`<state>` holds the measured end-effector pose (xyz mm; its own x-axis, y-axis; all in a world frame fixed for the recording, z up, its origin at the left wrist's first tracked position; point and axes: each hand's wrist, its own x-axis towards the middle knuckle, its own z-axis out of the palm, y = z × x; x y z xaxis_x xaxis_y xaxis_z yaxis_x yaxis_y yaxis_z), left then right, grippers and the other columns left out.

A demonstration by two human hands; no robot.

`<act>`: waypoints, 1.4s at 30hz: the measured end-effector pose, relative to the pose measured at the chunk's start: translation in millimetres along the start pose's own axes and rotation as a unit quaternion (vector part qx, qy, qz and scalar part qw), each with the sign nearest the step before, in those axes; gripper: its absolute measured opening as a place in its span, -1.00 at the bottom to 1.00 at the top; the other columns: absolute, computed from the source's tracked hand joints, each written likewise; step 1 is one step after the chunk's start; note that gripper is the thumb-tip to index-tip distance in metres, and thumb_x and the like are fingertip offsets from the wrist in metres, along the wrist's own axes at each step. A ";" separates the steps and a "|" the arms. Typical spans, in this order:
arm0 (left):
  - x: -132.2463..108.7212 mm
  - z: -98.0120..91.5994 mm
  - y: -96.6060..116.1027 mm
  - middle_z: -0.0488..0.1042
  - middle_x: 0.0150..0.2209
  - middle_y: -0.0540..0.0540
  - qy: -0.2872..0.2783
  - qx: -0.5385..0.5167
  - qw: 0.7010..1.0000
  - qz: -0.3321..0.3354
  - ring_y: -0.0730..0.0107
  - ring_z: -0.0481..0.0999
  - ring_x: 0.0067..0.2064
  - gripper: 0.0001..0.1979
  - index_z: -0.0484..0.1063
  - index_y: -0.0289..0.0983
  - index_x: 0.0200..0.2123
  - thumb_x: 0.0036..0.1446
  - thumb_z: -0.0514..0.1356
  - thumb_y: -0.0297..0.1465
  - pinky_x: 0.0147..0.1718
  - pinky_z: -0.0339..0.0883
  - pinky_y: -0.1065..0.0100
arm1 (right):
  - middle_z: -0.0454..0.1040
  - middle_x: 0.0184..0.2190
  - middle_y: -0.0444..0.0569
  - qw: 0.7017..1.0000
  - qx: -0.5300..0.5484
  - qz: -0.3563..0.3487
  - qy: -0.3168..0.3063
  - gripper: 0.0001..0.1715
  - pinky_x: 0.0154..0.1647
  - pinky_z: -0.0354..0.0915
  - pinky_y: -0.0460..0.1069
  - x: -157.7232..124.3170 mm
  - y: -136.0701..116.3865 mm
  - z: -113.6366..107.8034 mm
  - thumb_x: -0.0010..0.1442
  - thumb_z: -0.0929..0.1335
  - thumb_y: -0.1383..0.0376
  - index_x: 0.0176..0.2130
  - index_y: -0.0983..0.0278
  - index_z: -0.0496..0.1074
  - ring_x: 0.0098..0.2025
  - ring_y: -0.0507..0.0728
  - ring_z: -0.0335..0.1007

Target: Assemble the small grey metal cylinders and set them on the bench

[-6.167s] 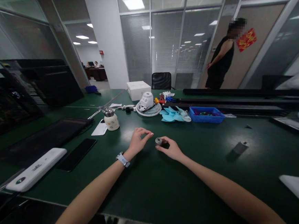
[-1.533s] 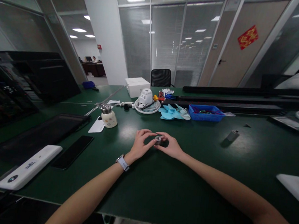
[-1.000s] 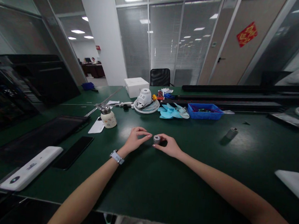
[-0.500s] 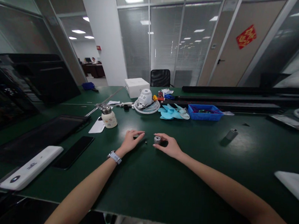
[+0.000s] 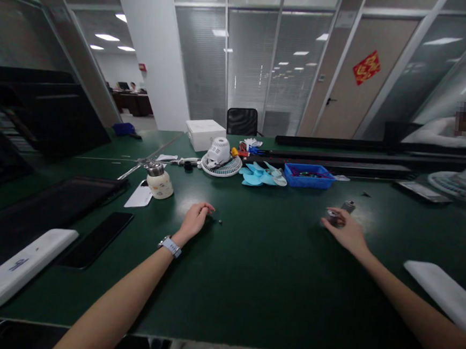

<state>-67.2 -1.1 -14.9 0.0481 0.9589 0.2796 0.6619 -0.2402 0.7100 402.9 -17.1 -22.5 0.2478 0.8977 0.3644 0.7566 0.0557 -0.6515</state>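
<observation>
My right hand point(image 5: 348, 230) is closed round a short grey metal cylinder point(image 5: 331, 219), thumb on the near side and fingers on the far side. Just behind those fingers stands a second, taller metal cylinder point(image 5: 349, 206), partly covered by the hand. My left hand point(image 5: 194, 221), with a watch on its wrist, rests on the green table with its fingers drawn together; whatever they may hold is hidden. A tiny metal piece point(image 5: 220, 222) lies on the table just right of the left fingertips.
Along the back are a white fan housing point(image 5: 219, 154), blue fan blades point(image 5: 260, 175) and a blue tray point(image 5: 308, 176) of small parts. A patterned bottle point(image 5: 160, 181) and a black phone point(image 5: 97, 241) are at left. White cases point(image 5: 22, 268) flank both sides. A person point(image 5: 442, 132) sits far right.
My right hand has carried the short metal cylinder to the right, beside the taller one. The left fingers have drawn closer together. The camera view has turned slightly right.
</observation>
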 end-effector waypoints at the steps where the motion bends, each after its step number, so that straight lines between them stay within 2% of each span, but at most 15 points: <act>1: 0.0 0.2 0.1 0.50 -0.35 -0.06 0.001 -0.003 1.000 0.000 0.28 0.44 -0.22 -0.66 0.46 -0.26 -0.32 0.15 -0.10 -0.35 -0.17 0.25 0.29 | 0.49 -0.20 0.10 0.999 -0.028 0.031 0.027 -0.41 -0.21 0.34 0.10 3.5 14.2 -10.8 -0.04 0.38 0.05 -0.03 0.25 0.37 -0.22 0.22 0.45; 4: -0.7 -0.1 1.3 0.50 -0.38 -0.06 0.001 -0.011 1.000 0.000 0.30 0.44 -0.25 -0.69 0.42 -0.27 -0.39 0.13 -0.11 -0.36 -0.19 0.25 0.31 | 0.47 -0.21 0.23 0.985 -0.101 0.107 0.085 -0.40 -0.27 0.30 0.15 10.4 43.6 -32.9 0.00 0.34 0.05 -0.01 0.28 0.34 -0.24 0.31 0.44; 7: -1.4 -1.0 2.2 0.49 -0.38 -0.06 0.005 -0.005 1.000 -0.003 0.31 0.43 -0.27 -0.69 0.41 -0.26 -0.41 0.11 -0.11 -0.36 -0.22 0.24 0.32 | 0.40 -0.13 0.39 0.971 -0.153 0.133 0.129 -0.34 -0.21 0.24 0.27 9.6 44.2 -38.5 0.08 0.28 0.02 0.06 0.35 0.29 -0.09 0.45 0.36; 10: -1.2 -1.2 1.8 0.48 -0.39 -0.05 0.007 0.007 1.000 -0.004 0.31 0.42 -0.27 -0.69 0.40 -0.26 -0.44 0.10 -0.12 -0.35 -0.24 0.22 0.33 | 0.21 0.10 0.43 0.951 -0.212 0.042 0.222 -0.26 0.01 0.09 0.34 1.3 11.0 -28.7 0.13 0.24 0.03 0.17 0.42 0.18 0.17 0.49 0.10; 12: -1.1 -0.9 1.3 0.47 -0.41 -0.05 0.010 0.014 1.000 -0.004 0.30 0.41 -0.28 -0.69 0.38 -0.25 -0.47 0.10 -0.13 -0.36 -0.25 0.21 0.33 | 0.16 0.16 0.35 0.947 -0.215 -0.068 0.227 -0.30 0.11 0.02 0.32 -7.4 -25.3 -13.5 0.15 0.24 0.05 0.17 0.39 0.19 0.22 0.41 0.03; 14: -1.2 -0.7 1.1 0.46 -0.43 -0.06 0.013 0.021 1.000 -0.004 0.30 0.41 -0.28 -0.69 0.35 -0.25 -0.52 0.09 -0.13 -0.36 -0.26 0.20 0.33 | 0.28 0.09 0.23 0.963 -0.163 -0.175 0.127 -0.42 0.10 0.09 0.24 -17.9 -66.3 9.3 0.18 0.24 0.07 0.09 0.32 0.30 0.14 0.31 0.17; 16: -1.5 -0.8 1.0 0.46 -0.45 -0.06 0.012 0.025 1.000 -0.008 0.30 0.41 -0.30 -0.69 0.32 -0.25 -0.56 0.07 -0.13 -0.36 -0.28 0.20 0.34 | 0.42 -0.07 0.09 0.966 -0.078 -0.242 -0.045 -0.52 -0.01 0.21 0.12 -28.5 -106.4 39.1 0.20 0.24 0.07 0.02 0.25 0.38 -0.04 0.19 0.34; 18: -2.0 -1.1 0.7 0.45 -0.47 -0.06 0.005 0.030 0.999 -0.017 0.31 0.40 -0.34 -0.71 0.30 -0.24 -0.60 0.04 -0.12 -0.37 -0.31 0.20 0.35 | 0.48 -0.23 -0.02 0.946 -0.003 -0.247 -0.209 -0.52 -0.20 0.27 0.01 -36.6 -141.6 72.9 0.20 0.26 0.04 0.04 0.19 0.39 -0.26 0.09 0.39; 20: -2.3 -1.4 0.2 0.43 -0.50 -0.05 -0.001 0.034 0.999 -0.027 0.32 0.39 -0.37 -0.72 0.28 -0.24 -0.63 0.01 -0.12 -0.37 -0.34 0.19 0.36 | 0.49 -0.35 -0.09 0.925 0.033 -0.231 -0.299 -0.45 -0.35 0.23 -0.06 -40.5 -169.6 105.9 0.16 0.30 -0.01 0.07 0.16 0.39 -0.39 0.03 0.36; 24: -2.3 -1.3 -0.3 0.41 -0.54 -0.04 -0.006 0.037 0.999 -0.026 0.34 0.37 -0.40 -0.70 0.28 -0.24 -0.64 0.01 -0.12 -0.35 -0.38 0.16 0.38 | 0.45 -0.43 -0.14 0.922 0.018 -0.239 -0.303 -0.49 -0.45 0.10 -0.10 -40.1 -202.6 154.5 0.07 0.37 -0.05 -0.04 0.11 0.49 -0.43 0.00 0.30; 28: -2.5 -1.4 3.1 0.39 -0.56 -0.03 -0.007 0.041 0.999 -0.032 0.35 0.35 -0.42 -0.69 0.30 -0.24 -0.64 0.02 -0.11 -0.34 -0.40 0.15 0.39 | 0.43 -0.44 -0.13 0.929 0.002 -0.249 -0.272 -0.63 -0.44 0.07 -0.10 -40.7 -213.2 171.7 0.09 0.36 -0.04 -0.20 0.08 0.57 -0.42 -0.01 0.27; 31: -3.0 -2.0 5.9 0.38 -0.57 -0.03 -0.013 0.051 0.998 -0.040 0.34 0.35 -0.43 -0.69 0.32 -0.24 -0.63 0.02 -0.12 -0.34 -0.41 0.13 0.38 | 0.43 -0.43 -0.12 0.933 0.008 -0.250 -0.261 -0.69 -0.43 0.08 -0.10 -41.3 -208.7 161.9 0.14 0.34 0.02 -0.21 0.08 0.57 -0.42 -0.01 0.26; 34: -2.9 -1.6 5.8 0.36 -0.57 -0.03 -0.019 0.059 0.997 -0.048 0.35 0.34 -0.43 -0.70 0.30 -0.24 -0.62 0.03 -0.12 -0.35 -0.41 0.11 0.38 | 0.44 -0.39 -0.11 0.941 0.024 -0.240 -0.236 -0.65 -0.43 0.13 -0.09 -36.5 -185.5 128.3 0.18 0.31 0.02 -0.17 0.10 0.56 -0.42 -0.01 0.28; 38: -1.3 1.2 3.7 0.25 -0.62 0.01 -0.023 0.091 0.995 -0.042 0.40 0.26 -0.49 -0.71 0.17 -0.23 -0.66 0.06 -0.12 -0.36 -0.47 0.02 0.39 | 0.47 -0.34 -0.06 0.975 -0.016 -0.188 -0.114 -0.58 -0.37 0.22 -0.05 -17.9 -121.6 51.8 0.20 0.26 -0.01 -0.13 0.13 0.54 -0.38 0.04 0.33; 42: 0.2 3.1 5.0 0.16 -0.65 0.03 -0.032 0.130 0.990 -0.041 0.42 0.20 -0.52 -0.71 0.10 -0.23 -0.67 0.08 -0.12 -0.38 -0.49 -0.06 0.38 | 0.50 -0.27 0.01 0.986 -0.145 -0.057 0.065 -0.56 -0.36 0.21 -0.02 4.0 -49.5 -31.1 0.17 0.26 0.02 -0.13 0.19 0.54 -0.32 0.12 0.37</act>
<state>-61.7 -1.7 -13.3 0.0282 0.9830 0.1813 0.8358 -0.1227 0.5352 385.2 -29.9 32.0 0.2123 0.8277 0.5194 0.9206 0.0089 -0.3905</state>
